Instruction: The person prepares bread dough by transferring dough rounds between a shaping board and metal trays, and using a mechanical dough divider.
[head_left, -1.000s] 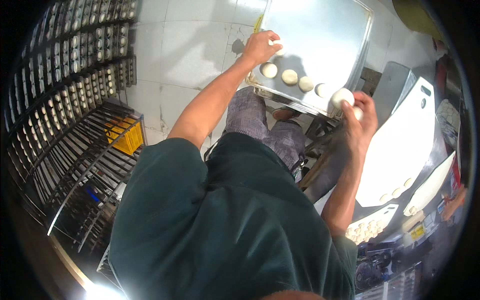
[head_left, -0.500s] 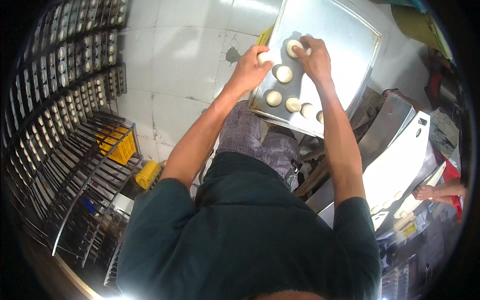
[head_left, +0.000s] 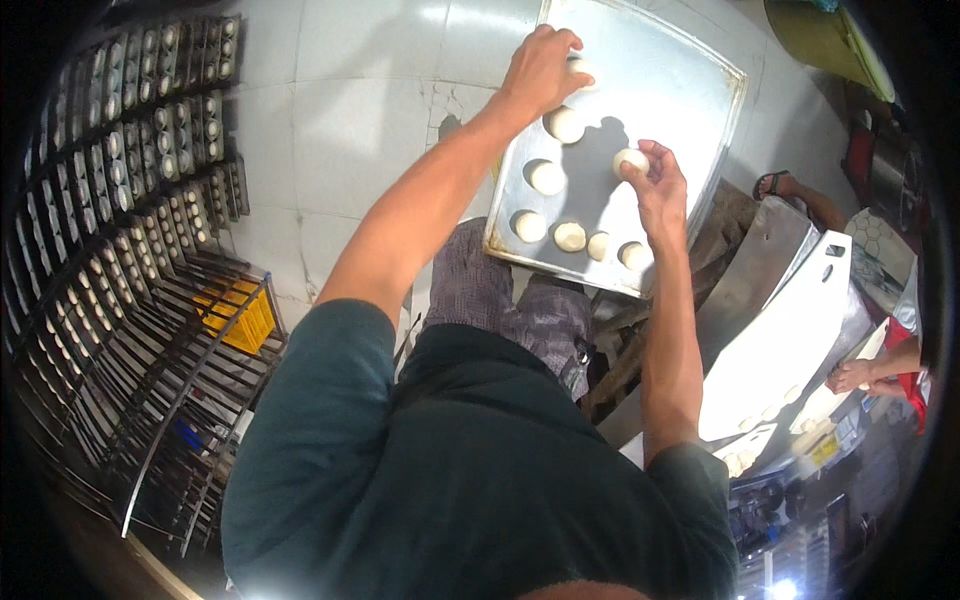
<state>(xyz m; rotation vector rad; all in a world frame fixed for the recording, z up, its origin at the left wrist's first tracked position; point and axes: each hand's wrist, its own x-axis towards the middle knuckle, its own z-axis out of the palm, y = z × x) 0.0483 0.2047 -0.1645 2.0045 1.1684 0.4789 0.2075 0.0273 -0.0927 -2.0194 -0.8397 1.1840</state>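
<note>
A shallow metal baking tray [head_left: 690, 200] lies in front of me. Dough balls stand along its left side, including a dough ball [head_left: 546, 177], and along its near edge, including a flatter dough ball [head_left: 570, 236]. My left hand [head_left: 543, 72] reaches to the far end of the left row, its fingers closed round a dough ball [head_left: 581, 72] that they partly hide. Over the middle of the tray, my right hand [head_left: 661, 190] pinches another dough ball [head_left: 630, 163] between thumb and fingers.
On the left rises a dark metal rack [head_left: 130, 230] loaded with trays of dough pieces, a yellow crate [head_left: 240, 315] beside it. To the right, white boards [head_left: 780, 350] with dough pieces lie near another person's hands [head_left: 852, 376]. A sandalled foot [head_left: 775, 185] shows beyond the tray.
My left hand has moved farther away, along the tray's left side. My right hand has let go of one dough ball in the left row and drawn back right with another between its fingers.
</note>
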